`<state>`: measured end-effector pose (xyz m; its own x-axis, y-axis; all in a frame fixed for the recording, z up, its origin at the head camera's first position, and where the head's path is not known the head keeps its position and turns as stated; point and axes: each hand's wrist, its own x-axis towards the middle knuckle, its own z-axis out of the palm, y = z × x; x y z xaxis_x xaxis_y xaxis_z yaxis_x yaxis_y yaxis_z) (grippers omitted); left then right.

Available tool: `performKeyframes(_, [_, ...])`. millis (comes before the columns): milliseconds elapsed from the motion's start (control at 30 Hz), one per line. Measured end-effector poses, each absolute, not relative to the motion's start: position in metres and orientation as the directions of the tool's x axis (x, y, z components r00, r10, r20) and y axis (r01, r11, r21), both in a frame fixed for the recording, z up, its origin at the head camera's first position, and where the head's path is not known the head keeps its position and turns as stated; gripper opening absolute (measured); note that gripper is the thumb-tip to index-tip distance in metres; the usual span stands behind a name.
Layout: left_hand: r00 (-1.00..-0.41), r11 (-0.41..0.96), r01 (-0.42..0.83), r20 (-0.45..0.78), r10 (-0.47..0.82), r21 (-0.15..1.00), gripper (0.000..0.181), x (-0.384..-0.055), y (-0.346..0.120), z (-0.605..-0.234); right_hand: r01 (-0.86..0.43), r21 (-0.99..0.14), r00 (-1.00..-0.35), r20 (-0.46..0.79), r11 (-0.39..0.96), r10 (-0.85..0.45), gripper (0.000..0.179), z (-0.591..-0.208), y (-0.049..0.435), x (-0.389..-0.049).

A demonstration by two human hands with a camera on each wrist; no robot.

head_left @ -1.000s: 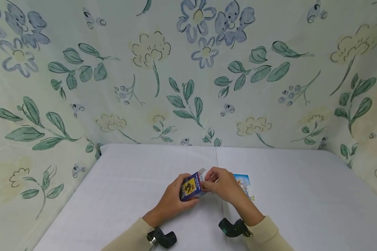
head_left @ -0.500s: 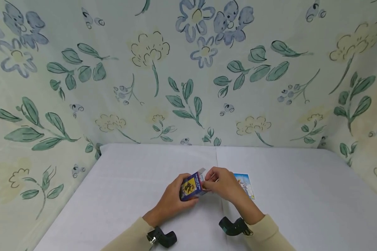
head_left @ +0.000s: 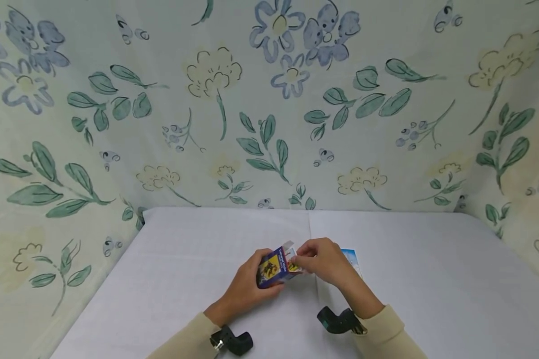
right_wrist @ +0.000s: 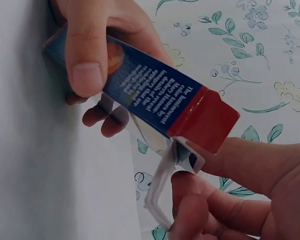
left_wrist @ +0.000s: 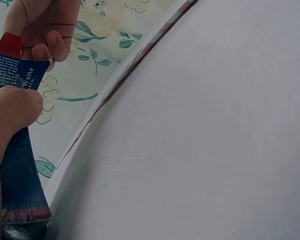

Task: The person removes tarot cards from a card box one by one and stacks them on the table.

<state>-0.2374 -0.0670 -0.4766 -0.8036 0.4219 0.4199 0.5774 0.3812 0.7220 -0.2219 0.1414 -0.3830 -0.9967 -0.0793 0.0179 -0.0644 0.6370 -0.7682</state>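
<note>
My left hand (head_left: 242, 289) grips a small blue card box (head_left: 270, 269) with a yellow picture on its face, tilted above the table. The box's right end is open; its red flap (right_wrist: 210, 120) sticks out in the right wrist view. At that end my right hand (head_left: 324, 262) pinches a picture card (head_left: 292, 259) that stands partly out of the box; whether it is one card or several I cannot tell. In the left wrist view the left thumb (left_wrist: 17, 110) presses on the printed side of the box.
Partly behind my right wrist, a blue-topped picture card (head_left: 351, 257) lies flat on the white-clothed table (head_left: 197, 249). Floral cloth (head_left: 269, 149) hangs behind the table and at both sides.
My right hand has moved slightly to the right, away from the box, and a picture card now shows at the open end. The left hand and box have stayed almost still.
</note>
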Motion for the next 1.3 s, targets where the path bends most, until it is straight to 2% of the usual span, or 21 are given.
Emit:
performKeyframes(300, [-0.812, 0.378, 0.562, 0.406, 0.418, 0.735, 0.072, -0.237, -0.067, -0.477, -0.054, -0.792, -0.998, 0.016, 0.609, -0.069, 0.015, -0.381, 0.146, -0.222])
performKeyframes(767, [-0.793, 0.375, 0.595, 0.445, 0.416, 0.711, 0.071, -0.238, -0.067, -0.481, 0.012, -0.860, -0.998, -0.045, 0.510, -0.052, 0.020, -0.374, 0.159, -0.226])
performKeyframes(1000, [-0.793, 0.381, 0.595, 0.439, 0.422, 0.708, 0.072, -0.239, -0.068, -0.480, -0.025, -0.848, -0.998, -0.007, 0.530, -0.059, 0.022, -0.370, 0.167, -0.228])
performKeyframes(1300, [-0.813, 0.378, 0.565, 0.417, 0.405, 0.733, 0.073, -0.238, -0.067, -0.479, -0.019, -0.872, -0.999, 0.001, 0.488, -0.037, 0.025, -0.365, 0.176, -0.228])
